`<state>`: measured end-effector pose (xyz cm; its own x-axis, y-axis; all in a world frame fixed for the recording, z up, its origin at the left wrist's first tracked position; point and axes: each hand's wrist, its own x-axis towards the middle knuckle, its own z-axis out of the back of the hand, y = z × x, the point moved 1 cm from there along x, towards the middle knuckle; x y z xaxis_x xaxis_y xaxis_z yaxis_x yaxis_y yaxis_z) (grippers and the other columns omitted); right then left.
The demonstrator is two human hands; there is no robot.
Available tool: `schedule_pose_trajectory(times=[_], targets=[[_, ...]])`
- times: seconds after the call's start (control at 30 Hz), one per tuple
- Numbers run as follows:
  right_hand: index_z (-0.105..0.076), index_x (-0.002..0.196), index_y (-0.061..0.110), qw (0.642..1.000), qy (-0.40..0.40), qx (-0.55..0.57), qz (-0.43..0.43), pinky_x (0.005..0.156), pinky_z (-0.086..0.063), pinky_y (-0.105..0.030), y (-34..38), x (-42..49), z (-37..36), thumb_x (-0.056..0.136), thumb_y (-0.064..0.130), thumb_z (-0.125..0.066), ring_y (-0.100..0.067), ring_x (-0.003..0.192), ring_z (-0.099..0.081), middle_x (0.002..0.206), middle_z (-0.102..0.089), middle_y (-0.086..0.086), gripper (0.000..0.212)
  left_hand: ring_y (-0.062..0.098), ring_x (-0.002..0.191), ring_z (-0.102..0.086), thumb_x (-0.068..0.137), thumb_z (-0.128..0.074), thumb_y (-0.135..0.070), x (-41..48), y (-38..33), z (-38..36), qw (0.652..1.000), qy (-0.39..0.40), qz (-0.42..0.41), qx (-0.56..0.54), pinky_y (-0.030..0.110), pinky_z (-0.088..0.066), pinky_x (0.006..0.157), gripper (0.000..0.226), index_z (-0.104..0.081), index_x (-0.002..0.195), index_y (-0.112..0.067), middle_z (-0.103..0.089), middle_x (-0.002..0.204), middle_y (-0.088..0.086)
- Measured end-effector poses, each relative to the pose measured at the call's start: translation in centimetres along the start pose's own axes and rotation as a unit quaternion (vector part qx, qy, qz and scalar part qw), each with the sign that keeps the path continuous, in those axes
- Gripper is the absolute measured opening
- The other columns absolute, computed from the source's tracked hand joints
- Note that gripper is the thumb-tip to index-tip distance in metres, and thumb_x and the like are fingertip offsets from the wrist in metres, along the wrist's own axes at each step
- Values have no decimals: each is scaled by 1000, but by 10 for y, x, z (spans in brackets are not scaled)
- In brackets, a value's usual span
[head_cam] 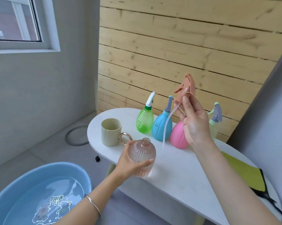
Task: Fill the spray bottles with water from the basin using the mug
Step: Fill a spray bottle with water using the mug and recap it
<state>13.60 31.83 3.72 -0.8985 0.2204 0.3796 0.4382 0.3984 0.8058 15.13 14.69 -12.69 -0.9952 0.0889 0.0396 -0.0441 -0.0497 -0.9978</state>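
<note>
Above the white desk [185,168], my right hand [195,125] pinches the peach spray head [188,86], its dip tube [167,125] dangling, and hides part of a pink spray bottle [177,137]. My left hand [128,161] wraps the uncapped clear-pink bottle [142,158] beside the beige mug [110,132]. Below, the frame cuts off the water-filled blue basin [15,181].

The right hand [196,125] hides the top of the pink bottle [177,137]; the basin [62,164] is cut off below.
</note>
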Motion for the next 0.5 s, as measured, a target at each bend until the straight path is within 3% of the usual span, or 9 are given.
schedule_pose_trajectory(times=[0.2, 0.3, 0.5], targets=[[-74, 96, 27, 998, 26, 20, 54, 103, -45, -36, 8, -1, -22, 78, 26, -65, -19, 103, -59, 98, -68, 9, 20, -23, 93, -54, 64, -93, -19, 3, 3, -4, 1000, 2, -1, 8, -1, -42, 75, 81, -44, 129, -26, -59, 118, -15], [-69, 105, 18, 997, 22, 5, 73, 101, -46, -33, -1, -2, -29, 81, 22, -62, -15, 97, -60, 94, -69, 12, 25, -23, 91, -55, 65, -92, -15, 3, 4, -6, 1000, -1, -5, 6, 0, -43, 76, 80, -45, 129, -23, -59, 116, -15], [-65, 106, 17, 993, 51, -46, 95, 86, -46, -20, -25, -12, -39, 92, 7, -56, -11, 92, -61, 95, -68, 12, 19, -15, 101, -56, 53, -93, -33, 4, 8, -5, 1000, 4, 0, 0, 3, -44, 82, 91, -45, 130, -26, -61, 122, -11]])
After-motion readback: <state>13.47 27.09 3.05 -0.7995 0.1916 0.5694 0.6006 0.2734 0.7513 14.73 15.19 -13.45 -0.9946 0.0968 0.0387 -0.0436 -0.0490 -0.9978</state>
